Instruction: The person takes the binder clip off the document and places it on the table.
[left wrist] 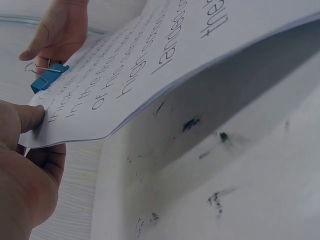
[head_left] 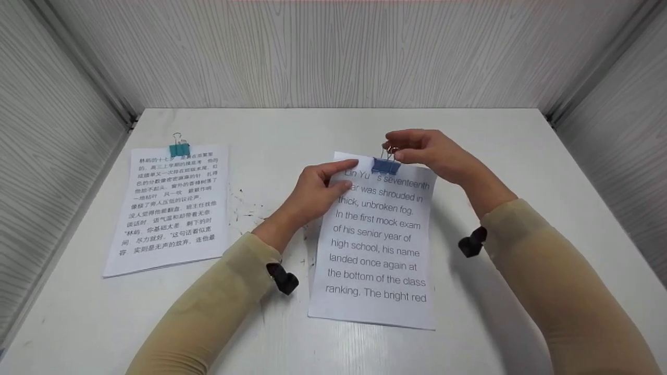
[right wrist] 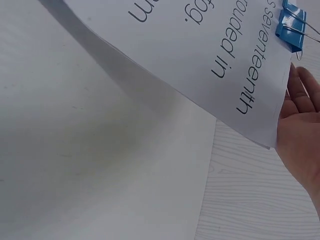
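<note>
A stack of white sheets (head_left: pixel 378 245) printed in large English text is raised at its top edge, with a blue binder clip (head_left: pixel 385 166) fastened there. My left hand (head_left: pixel 312 192) pinches the upper left edge; the left wrist view puts the thumb on top and the curled fingers beneath the paper (left wrist: pixel 125 80). Beside the clip's upright wire handles is my right hand (head_left: pixel 435 153), its fingers loosely extended behind them. In the right wrist view that hand (right wrist: pixel 302 132) has its fingers outstretched by the clip (right wrist: pixel 291 30). Whether a fingertip touches a handle is unclear.
On the left of the white table (head_left: pixel 469 122) lies another stack of sheets (head_left: pixel 172 208) with Chinese text, held by a teal binder clip (head_left: pixel 180 150). Dark scuff marks (left wrist: pixel 190 124) dot the tabletop between the stacks. Wood-grained panels (head_left: pixel 333 57) enclose the back and sides.
</note>
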`<state>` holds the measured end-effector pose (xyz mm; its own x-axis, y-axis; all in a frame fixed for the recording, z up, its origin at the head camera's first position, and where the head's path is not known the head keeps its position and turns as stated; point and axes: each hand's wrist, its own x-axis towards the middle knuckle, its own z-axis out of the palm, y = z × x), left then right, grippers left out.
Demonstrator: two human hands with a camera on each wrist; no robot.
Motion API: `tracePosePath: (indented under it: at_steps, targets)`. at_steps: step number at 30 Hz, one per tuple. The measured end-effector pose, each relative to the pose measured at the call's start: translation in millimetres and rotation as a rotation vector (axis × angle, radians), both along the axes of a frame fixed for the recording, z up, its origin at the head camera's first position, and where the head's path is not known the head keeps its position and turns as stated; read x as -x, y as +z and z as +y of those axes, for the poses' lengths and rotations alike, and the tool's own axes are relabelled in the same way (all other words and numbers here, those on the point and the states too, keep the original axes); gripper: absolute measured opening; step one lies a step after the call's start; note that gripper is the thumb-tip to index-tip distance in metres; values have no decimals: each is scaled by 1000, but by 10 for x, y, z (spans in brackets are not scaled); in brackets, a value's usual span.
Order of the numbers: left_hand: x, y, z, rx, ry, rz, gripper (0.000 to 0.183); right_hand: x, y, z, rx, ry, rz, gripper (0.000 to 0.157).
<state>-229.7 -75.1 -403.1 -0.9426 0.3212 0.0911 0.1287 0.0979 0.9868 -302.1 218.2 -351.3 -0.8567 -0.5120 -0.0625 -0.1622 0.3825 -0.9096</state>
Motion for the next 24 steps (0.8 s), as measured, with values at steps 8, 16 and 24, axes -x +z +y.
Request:
tracePosePath:
  at_steps: [8, 16, 24]
  targets:
    - [21, -7, -5, -31, -11, 3, 45, 9, 31, -21, -23, 0, -40, 51]
    - [32, -33, 11, 5, 14, 7, 45, 3, 31, -66, -31, -44, -26, 42]
    - [41, -81, 15, 12, 13, 11, 45, 11, 35, -83, 86, -111, 41, 32]
